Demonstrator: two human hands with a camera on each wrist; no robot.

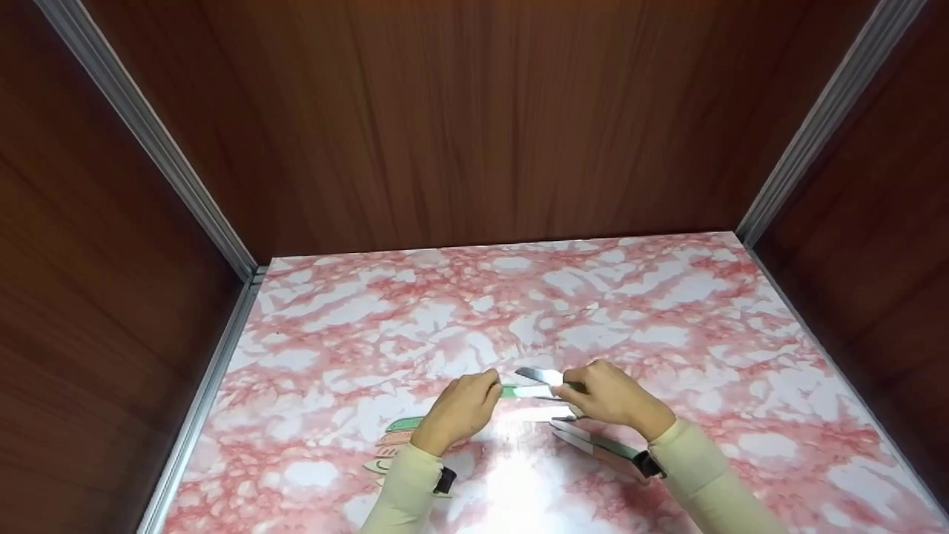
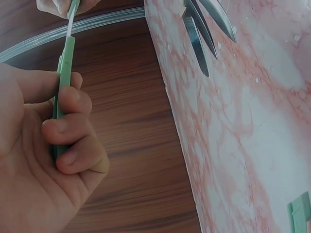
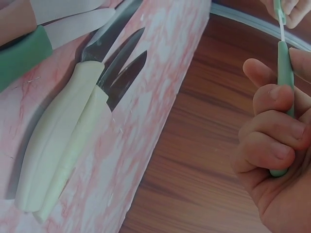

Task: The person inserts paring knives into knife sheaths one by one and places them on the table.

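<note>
My left hand point(image 1: 460, 408) grips a green blade cover point(image 2: 65, 68), its fingers curled round it. My right hand point(image 1: 615, 397) holds a knife by its green handle point(image 3: 285, 73). The two stand in line, with a short stretch of white blade point(image 1: 532, 391) between them; the rest of the blade appears to be inside the cover. Beside and below my right hand lie knives with cream handles point(image 3: 53, 131) and bare dark blades point(image 3: 124, 73). A green-handled knife point(image 3: 24, 56) and a pink-handled knife point(image 3: 14, 19) lie next to them.
Several loose blade covers lie by my left wrist, among them a green cover point(image 1: 404, 424) and a pink cover point(image 1: 395, 438). The red-and-white marbled table point(image 1: 334, 363) is bounded by dark wood panels point(image 1: 445, 126) and metal rails point(image 1: 200, 400).
</note>
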